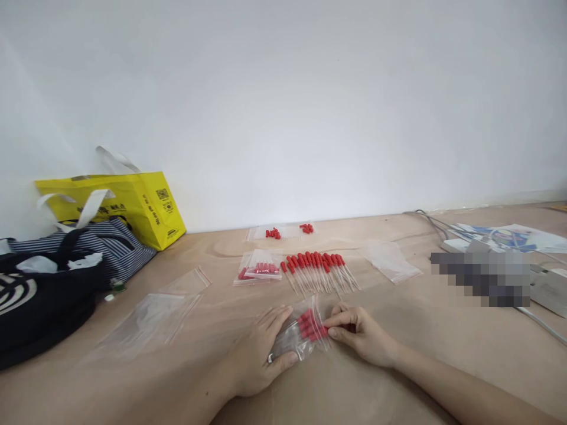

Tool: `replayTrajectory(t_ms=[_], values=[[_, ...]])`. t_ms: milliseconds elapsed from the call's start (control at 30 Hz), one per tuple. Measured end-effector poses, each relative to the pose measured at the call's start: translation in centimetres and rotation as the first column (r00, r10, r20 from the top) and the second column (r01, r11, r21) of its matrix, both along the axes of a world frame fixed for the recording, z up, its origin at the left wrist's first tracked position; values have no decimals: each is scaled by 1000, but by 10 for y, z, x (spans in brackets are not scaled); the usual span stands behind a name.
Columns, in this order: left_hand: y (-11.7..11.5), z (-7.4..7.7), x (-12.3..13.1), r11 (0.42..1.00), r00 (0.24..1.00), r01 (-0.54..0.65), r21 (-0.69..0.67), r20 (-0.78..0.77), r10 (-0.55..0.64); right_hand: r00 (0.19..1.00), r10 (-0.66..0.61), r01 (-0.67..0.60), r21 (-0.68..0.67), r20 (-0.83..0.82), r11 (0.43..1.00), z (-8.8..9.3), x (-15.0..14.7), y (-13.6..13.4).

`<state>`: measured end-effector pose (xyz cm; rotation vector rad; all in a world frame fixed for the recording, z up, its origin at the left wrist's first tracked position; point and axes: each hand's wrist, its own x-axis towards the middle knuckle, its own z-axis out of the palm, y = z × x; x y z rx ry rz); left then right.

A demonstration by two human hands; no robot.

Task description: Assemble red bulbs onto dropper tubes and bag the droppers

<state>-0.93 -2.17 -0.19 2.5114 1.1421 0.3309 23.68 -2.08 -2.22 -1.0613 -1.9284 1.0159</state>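
A clear zip-lock bag (pixel 287 339) lies in front of me with several red-bulbed droppers (pixel 306 321) inside, their red ends toward its mouth. My left hand (pixel 266 348) holds the bag from the left, thumb at the near edge and fingers at the far edge. At the mouth on the right, my right hand (pixel 357 333) pinches the red end of a dropper (pixel 322 332); the rest of that piece is inside or behind the plastic. Just beyond, a fanned row of droppers (pixel 316 268) with red bulbs and thin pale stems lies on the table (pixel 354 378).
Bags with red-ended pieces (pixel 261 268) lie left of the row, and loose red bulbs (pixel 273 234) behind. Flat clear bags (pixel 163 310) lie left, another bag (pixel 392 261) right. A yellow bag (pixel 150 206) and black bag (pixel 48 301) stand left; cables (pixel 432 218) run right.
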Motion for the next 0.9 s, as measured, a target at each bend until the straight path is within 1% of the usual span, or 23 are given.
replayTrajectory(t_ms=[100, 267, 367, 433, 467, 533, 567, 633, 800, 900], values=[[-2, 4, 2, 1000, 1000, -20, 6, -9, 20, 999, 36, -35, -46, 12, 998, 1, 0, 4], [-2, 5, 3, 1000, 999, -30, -8, -11, 30, 998, 8, -2, -110, 58, 994, 2, -1, 10], [-2, 4, 3, 999, 999, -42, -16, -21, 42, 996, 72, -65, -132, 52, 989, 7, -2, 6], [-2, 4, 3, 999, 999, -40, -14, -25, 40, 991, 117, -110, -94, 71, 989, 12, -3, 0], [-2, 3, 2, 999, 999, -40, -10, -23, 39, 989, 113, -108, -58, 92, 992, 14, -4, -3], [-3, 3, 3, 999, 999, -43, 4, -5, 43, 988, 47, -49, 7, 145, 999, 16, -7, -9], [-3, 3, 3, 999, 999, -42, 10, 7, 42, 986, 11, -14, 17, 166, 1000, 15, -8, -11], [-4, 4, 3, 999, 999, -37, 11, 29, 36, 982, -24, 24, 1, 186, 1000, 13, -9, -11], [-3, 7, 3, 999, 999, -31, -20, 7, 31, 981, -22, 25, -14, 191, 1000, 9, -6, -3], [-3, 7, 3, 999, 1000, -21, -27, 7, 21, 982, 21, -21, -4, 188, 1000, 14, -4, -2]])
